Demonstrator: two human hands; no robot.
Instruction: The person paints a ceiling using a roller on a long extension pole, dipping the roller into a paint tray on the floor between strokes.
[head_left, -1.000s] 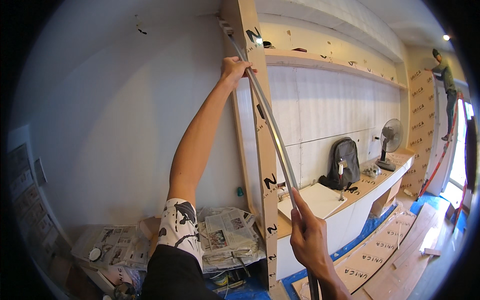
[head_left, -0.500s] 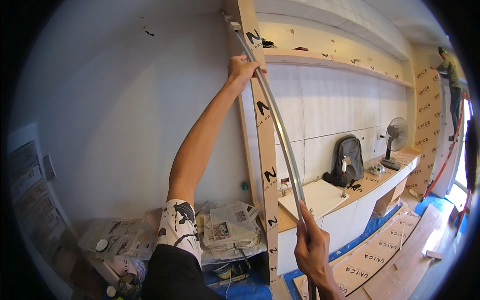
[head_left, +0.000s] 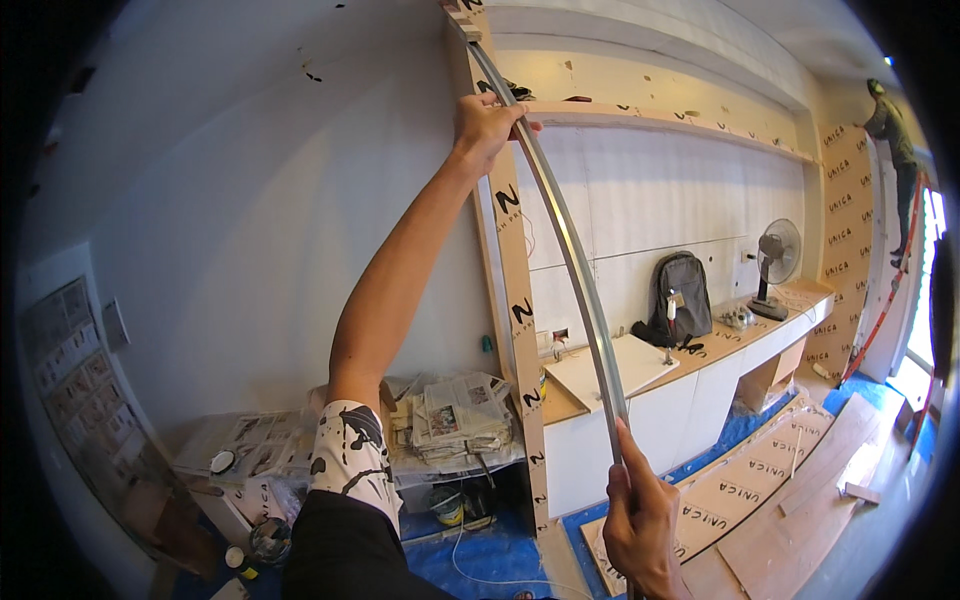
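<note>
A long grey metal bar runs upright in front of me, looking curved in the wide view. My left hand, arm stretched up, is closed around its upper part, close to the edge of a tall upright panel covered in printed brown board. Lower down, my right hand grips the same bar, with the index finger lying along it. Near the bar's top end is a small pale block; how the two join is too small to tell. The bar's lower end is hidden by my right hand and the frame edge.
Newspaper stacks cover a low surface on the left. Along the counter stand a white panel, a grey backpack and a fan. Wooden planks lie on the floor. Far right, another person stands on a red ladder.
The view has shifted slightly, so the room sits higher and more to the left. My right hand and the bar's lower part have moved a little right and down. Both hands keep their grip.
</note>
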